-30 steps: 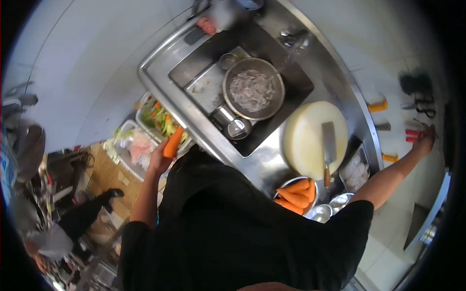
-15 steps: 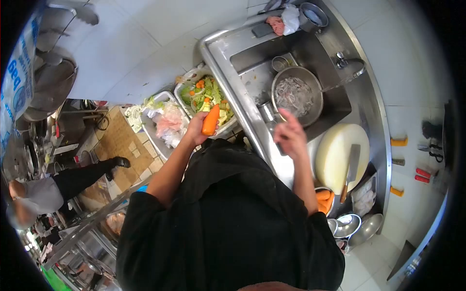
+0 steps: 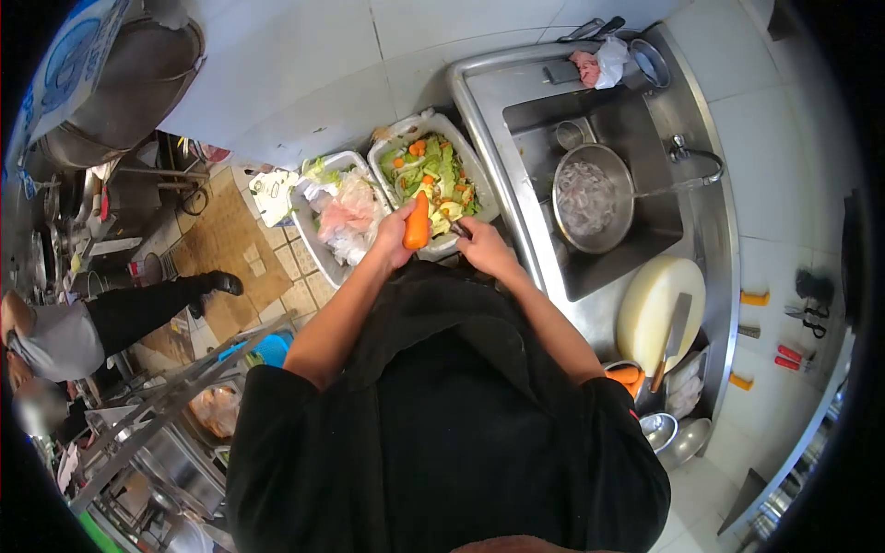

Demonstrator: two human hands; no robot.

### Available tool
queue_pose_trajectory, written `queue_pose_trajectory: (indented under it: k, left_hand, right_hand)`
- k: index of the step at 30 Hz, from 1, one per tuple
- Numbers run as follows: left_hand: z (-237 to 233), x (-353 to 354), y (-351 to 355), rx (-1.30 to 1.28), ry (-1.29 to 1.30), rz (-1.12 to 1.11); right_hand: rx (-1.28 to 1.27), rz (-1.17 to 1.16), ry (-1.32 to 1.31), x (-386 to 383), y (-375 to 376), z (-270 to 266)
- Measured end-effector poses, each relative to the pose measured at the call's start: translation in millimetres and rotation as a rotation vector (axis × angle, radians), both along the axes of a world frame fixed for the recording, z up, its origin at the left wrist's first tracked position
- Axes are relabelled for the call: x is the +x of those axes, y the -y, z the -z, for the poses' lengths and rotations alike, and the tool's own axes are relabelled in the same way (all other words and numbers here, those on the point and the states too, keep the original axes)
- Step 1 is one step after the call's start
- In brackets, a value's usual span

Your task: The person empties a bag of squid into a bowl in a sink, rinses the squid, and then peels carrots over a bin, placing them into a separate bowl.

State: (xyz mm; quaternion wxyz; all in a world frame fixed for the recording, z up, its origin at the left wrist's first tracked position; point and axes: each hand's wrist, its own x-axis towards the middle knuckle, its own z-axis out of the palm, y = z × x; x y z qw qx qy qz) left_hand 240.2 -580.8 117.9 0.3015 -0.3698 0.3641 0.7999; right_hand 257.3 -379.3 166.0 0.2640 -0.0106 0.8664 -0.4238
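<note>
My left hand (image 3: 396, 238) is wrapped round an orange carrot (image 3: 418, 222), which points up and away from me. My right hand (image 3: 484, 249) is closed on a small dark-handled tool (image 3: 460, 229) a short way right of the carrot; its working end is too small to make out. Below and beyond both hands stands a white bin (image 3: 487, 189) holding green leaves, peelings and orange pieces. A second white bin (image 3: 307, 230) to its left contains crumpled plastic bags (image 3: 352, 214).
At right is a steel sink (image 3: 530, 207), where tap water runs into a pot (image 3: 629, 198) of pale strips. A knife (image 3: 680, 327) lies on a thick round board (image 3: 645, 309), near a bowl of carrots (image 3: 627, 375). Another person (image 3: 60, 341) is at far left.
My right hand has moved left from the sink's edge to beside the carrot, its fingers now closed round the dark-handled tool. My left hand still holds the carrot. The view has shifted.
</note>
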Motion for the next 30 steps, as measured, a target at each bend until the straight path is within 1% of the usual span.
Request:
queue_pose_trajectory:
  k: [2, 3, 6, 7, 10, 12, 13, 15, 18, 25, 30]
  left_hand:
    - [6, 1, 9, 0.055, 0.033, -0.017]
    - [8, 3, 12, 0.082, 0.05, -0.023]
    - [-1, 2, 14, 0.158, 0.126, -0.055]
    - [-2, 2, 13, 0.17, 0.132, -0.066]
    - [-8, 2, 6, 0.189, 0.15, -0.098]
    - [-18, 3, 0, 0.179, 0.165, -0.122]
    - [-12, 4, -2, 0.217, 0.169, -0.143]
    - [2, 6, -5, 0.293, 0.179, -0.191]
    - [4, 9, -9, 0.279, 0.17, -0.205]
    - [3, 16, -12, 0.218, 0.15, -0.153]
    - [-3, 23, -15, 0.181, 0.084, -0.106]
  right_hand:
    - [0.028, 0.096, -0.012, 1, 9, -16]
    - [0.113, 0.091, -0.021, 1, 10, -16]
    - [0.249, 0.106, -0.054, 1, 15, -12]
    - [0.253, 0.118, -0.162, 3, 20, -13]
    - [0.297, 0.028, -0.234, 5, 28, -19]
    - [0.261, 0.022, -0.275, 8, 31, -21]
    - [0.242, 0.018, -0.296, 10, 31, -21]
    - [0.22, 0.018, -0.296, 12, 29, -23]
    - [0.21, 0.011, -0.284, 15, 25, -21]
    - [0.207, -0.051, -0.195, 20, 20, -20]
    - [0.324, -0.058, -0.123, 16, 27, 3]
